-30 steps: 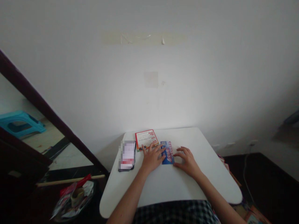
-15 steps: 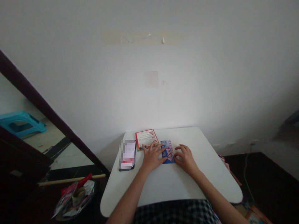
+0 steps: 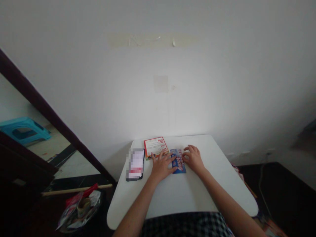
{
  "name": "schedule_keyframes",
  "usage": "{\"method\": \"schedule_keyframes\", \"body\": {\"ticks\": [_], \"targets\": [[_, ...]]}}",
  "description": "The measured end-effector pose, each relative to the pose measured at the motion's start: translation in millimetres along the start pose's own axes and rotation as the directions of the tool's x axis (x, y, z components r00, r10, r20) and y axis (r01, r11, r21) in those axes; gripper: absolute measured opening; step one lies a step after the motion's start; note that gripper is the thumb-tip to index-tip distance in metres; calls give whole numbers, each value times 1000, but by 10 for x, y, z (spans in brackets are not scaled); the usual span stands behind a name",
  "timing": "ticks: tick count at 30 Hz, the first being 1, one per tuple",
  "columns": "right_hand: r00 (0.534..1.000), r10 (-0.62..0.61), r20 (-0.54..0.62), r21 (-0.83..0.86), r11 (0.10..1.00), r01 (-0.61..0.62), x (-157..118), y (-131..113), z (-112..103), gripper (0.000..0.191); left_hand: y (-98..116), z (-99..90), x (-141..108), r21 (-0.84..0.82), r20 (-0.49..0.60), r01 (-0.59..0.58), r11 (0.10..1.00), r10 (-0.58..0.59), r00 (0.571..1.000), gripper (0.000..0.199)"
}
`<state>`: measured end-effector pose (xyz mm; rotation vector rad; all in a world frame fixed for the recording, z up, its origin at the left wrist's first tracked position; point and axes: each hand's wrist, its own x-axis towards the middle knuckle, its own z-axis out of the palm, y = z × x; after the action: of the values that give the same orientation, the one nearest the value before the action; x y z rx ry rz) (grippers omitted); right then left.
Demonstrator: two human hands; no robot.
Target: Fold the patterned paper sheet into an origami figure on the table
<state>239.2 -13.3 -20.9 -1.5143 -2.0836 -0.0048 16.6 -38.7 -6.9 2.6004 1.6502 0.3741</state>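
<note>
A blue printed card (image 3: pixel 180 168) with red-and-white lettering lies flat on the white table (image 3: pixel 177 194). My left hand (image 3: pixel 161 166) rests flat with its fingers spread, the fingertips and thumb on the card's left side. At the card's right edge is my right hand (image 3: pixel 194 159), its fingers curled and its thumb and forefinger pinched at the edge. Behind the left fingertips lies a white leaflet (image 3: pixel 155 146) with a red border. A phone (image 3: pixel 135 164), its screen blurred out, lies left of my left hand.
A white wall (image 3: pixel 160 112) rises behind the table. On the floor to the left stands a bin (image 3: pixel 81 210) with wrappers and a cardboard roll. A mirror (image 3: pixel 81 164) with a dark frame leans at the left, showing a blue stool (image 3: pixel 24 130).
My right hand has slid away from me along the card's right edge, from its near part to farther up. My left hand stays in place on the card.
</note>
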Motion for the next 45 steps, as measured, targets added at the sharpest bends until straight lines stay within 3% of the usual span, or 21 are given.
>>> {"method": "schedule_keyframes", "body": {"ticks": [22,27,33,45], "targets": [[988,148,-48,-33,988,-150,467,82,172,11,-23,56,-3,-76,-16,5,997,-6,1000,54],[978,178,-113,70,983,-171,445,186,271,12,-17,42,0,-67,-19,6,998,-7,1000,54],[975,140,-173,196,975,-105,432,297,305,11,-20,51,-5,-79,-31,3,997,-5,999,54],[991,126,-49,79,989,-122,438,159,220,7,-15,64,2,-54,-9,22,998,-22,1000,55]]}}
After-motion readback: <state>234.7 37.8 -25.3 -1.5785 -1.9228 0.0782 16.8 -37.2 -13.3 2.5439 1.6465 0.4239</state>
